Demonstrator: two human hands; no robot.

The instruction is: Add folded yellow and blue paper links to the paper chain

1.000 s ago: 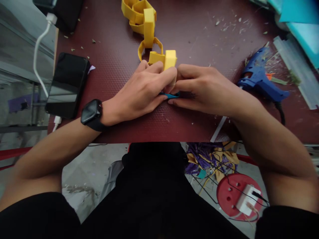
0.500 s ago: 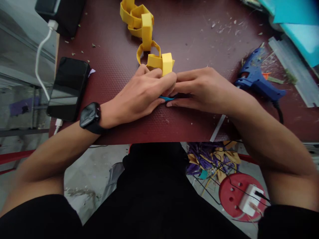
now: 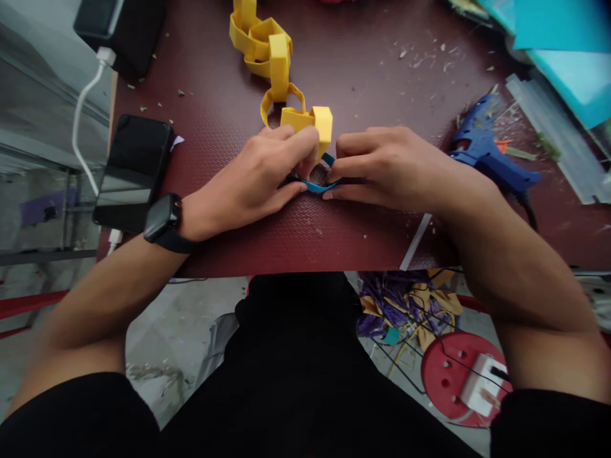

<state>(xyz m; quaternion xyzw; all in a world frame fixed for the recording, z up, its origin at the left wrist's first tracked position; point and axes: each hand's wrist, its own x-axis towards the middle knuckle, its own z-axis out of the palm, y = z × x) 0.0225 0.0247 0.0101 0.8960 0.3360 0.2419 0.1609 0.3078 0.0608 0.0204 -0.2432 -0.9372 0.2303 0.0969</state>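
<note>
At the far left, a white cable [image 3: 79, 114] runs down from a black box [image 3: 136, 41] beside my dark phone [image 3: 133, 168], which lies on the dark red desk [image 3: 267, 248]. A black watch [image 3: 163, 219] sits on my left wrist. My left hand [image 3: 252, 172] pinches one end of a blue strip [image 3: 319, 187] between thumb and fingers, low over the desk near its front edge. Just beyond my fingers is a yellow chain [image 3: 279, 63] of folded links, its nearest link by the strip; I cannot tell whether the strip passes through it. My right hand [image 3: 396, 165] pinches the strip's other end. Farther right lie a thin white strip [image 3: 415, 242], a blue glue gun [image 3: 491, 149], clear sticks [image 3: 558, 140] and light-blue sheets [image 3: 568, 79].
</note>
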